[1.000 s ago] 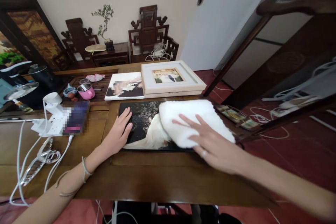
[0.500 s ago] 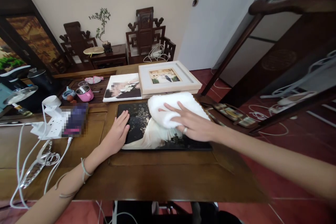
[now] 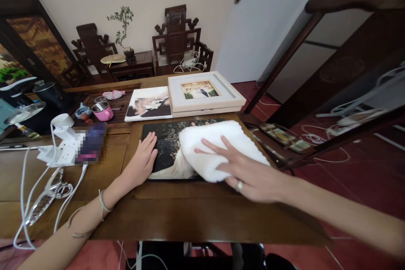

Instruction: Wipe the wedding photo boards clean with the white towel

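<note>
My left hand lies flat on the left edge of a dark photo panel, its fingers stretched out. The panel rests on the wooden table and shows a pale dress on a dark background. A folded white towel covers the panel's right half and reaches its near edge. Pressing on the towel is my right hand, a ring on one finger, with some fingers spread over the cloth and others curled into it. The panel's right part is hidden under towel and hand.
Behind the panel lie a white-edged photo print and a pale framed picture. To the left are a power strip with cables, a phone, a clear hair claw and a pink cup.
My right hand has slid the towel towards me and to the right, down to the panel's near edge. More of the panel's upper middle shows. My left hand has stayed in place.
</note>
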{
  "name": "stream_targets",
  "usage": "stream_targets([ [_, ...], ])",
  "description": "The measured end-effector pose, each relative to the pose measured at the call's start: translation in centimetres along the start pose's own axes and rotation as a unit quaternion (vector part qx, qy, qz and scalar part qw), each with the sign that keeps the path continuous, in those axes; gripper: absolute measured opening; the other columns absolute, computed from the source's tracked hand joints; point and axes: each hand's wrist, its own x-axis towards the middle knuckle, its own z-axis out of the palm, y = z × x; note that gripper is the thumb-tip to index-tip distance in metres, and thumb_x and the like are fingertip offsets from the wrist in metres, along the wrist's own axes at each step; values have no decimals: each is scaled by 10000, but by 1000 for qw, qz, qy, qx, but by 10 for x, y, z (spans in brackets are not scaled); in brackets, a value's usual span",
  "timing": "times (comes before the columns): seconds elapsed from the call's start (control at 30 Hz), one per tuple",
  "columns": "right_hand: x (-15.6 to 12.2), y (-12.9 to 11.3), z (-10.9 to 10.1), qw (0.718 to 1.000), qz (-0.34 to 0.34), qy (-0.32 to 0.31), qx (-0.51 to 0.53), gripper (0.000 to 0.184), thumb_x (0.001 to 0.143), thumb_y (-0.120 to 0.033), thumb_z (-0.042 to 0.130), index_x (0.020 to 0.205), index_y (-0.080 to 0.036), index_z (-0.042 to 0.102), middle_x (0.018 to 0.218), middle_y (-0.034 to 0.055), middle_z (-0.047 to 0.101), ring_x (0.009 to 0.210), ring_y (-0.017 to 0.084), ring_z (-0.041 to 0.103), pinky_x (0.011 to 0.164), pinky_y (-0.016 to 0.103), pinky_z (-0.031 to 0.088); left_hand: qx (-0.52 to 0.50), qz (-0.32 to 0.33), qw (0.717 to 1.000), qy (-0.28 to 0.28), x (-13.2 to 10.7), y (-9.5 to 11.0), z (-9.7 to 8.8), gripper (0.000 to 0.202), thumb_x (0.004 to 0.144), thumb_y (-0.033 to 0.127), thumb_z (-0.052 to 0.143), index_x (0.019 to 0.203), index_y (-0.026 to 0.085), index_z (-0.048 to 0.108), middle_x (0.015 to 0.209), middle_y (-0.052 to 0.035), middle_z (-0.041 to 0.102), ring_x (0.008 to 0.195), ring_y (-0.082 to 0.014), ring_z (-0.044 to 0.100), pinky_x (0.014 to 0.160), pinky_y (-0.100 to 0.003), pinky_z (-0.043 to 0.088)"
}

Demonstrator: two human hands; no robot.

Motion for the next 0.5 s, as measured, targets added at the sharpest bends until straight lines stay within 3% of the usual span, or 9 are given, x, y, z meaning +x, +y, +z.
stream_targets([
  [0.1,-19,-29,5,1000,-20,-14,19,319,688,-65,451,920,-178,638,1548,56,221,1430,292,19,1118,643,-4,-1,2,1000,1,0,0,0,493,989,308,234,1444,131,307,1548,-138,245,1447,-211,158,1159,-502,142],
  [0.2,-26,-36,4,997,-42,-30,50,353,711,-91,466,1003,-190,638,1538,52,259,1430,281,54,1127,623,1,-1,3,1000,2,1,0,1,488,990,310,237,1444,146,309,1546,-133,253,1446,-210,161,1159,-501,143],
  [0.33,-14,-5,-3,998,-22,8,62,233,826,-180,424,921,-168,636,1516,119,296,1418,293,139,1129,610,34,2,5,1000,0,1,-1,1,487,989,306,236,1443,147,312,1545,-133,256,1446,-209,162,1159,-499,146],
  [0.5,20,50,-12,998,45,27,46,255,837,-211,396,952,-203,624,1504,73,340,1405,309,193,1130,619,69,-3,12,1000,2,1,-2,1,482,990,295,243,1448,155,305,1544,-127,260,1444,-214,171,1154,-512,152],
])
